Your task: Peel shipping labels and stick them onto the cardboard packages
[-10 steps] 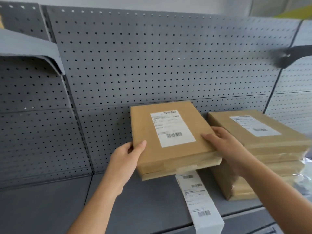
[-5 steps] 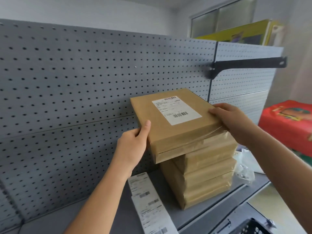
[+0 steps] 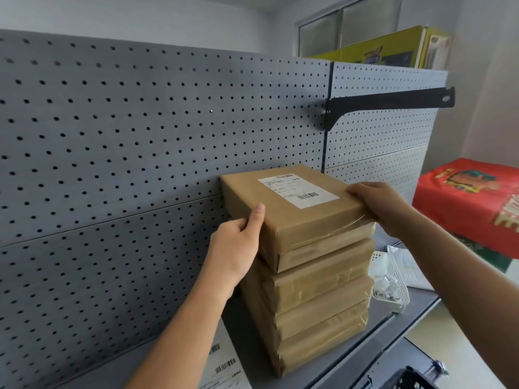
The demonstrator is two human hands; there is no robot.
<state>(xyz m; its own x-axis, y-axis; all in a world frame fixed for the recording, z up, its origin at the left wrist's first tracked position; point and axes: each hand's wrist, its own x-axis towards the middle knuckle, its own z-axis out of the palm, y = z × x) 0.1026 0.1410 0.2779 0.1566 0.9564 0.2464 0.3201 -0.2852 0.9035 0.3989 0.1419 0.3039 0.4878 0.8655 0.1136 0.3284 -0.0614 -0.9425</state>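
Observation:
A brown cardboard package with a white shipping label stuck on its top sits on a stack of several similar packages on the grey shelf. My left hand grips its left front corner, thumb on top. My right hand holds its right edge, fingers curled over the top. A strip of white labels lies on the shelf at the bottom, left of the stack, partly hidden by my left forearm.
A grey pegboard wall backs the shelf. A black bracket juts out above the stack. A white mesh basket stands right of the stack. A red box sits at the far right, yellow boxes on top.
Both hands carried the labelled package to the right and set it on top of the stack. The view turned right, so the label strip now lies at the bottom left.

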